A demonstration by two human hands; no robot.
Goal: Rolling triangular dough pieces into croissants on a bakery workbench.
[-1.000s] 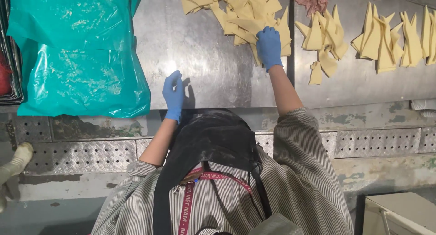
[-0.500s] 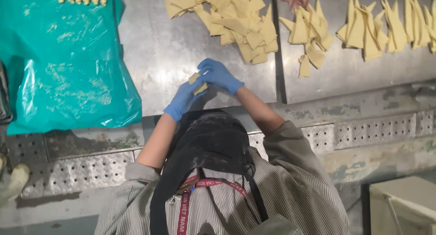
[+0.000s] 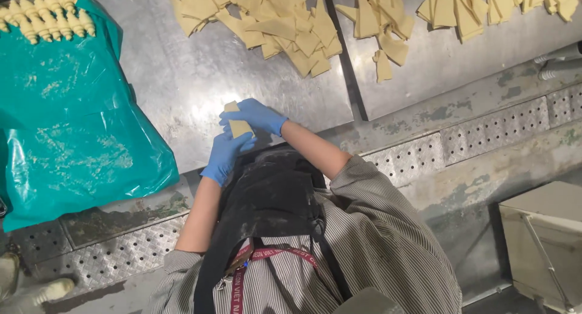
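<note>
Two gloved hands meet over the steel table (image 3: 182,90): left hand (image 3: 225,156) & right hand (image 3: 257,116) both closed around one dough triangle (image 3: 237,121), held just above the table's near edge. Progress looks early: only a short row of rolled croissants (image 3: 45,17) sits on the teal plastic sheet (image 3: 66,126), w/ a big pile of cut dough triangles (image 3: 273,23) unrolled at the far side.

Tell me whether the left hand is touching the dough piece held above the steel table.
Touching. The head view shows the left hand under the dough piece, its fingers against the lower edge, while the right hand grips it from the side.
</note>
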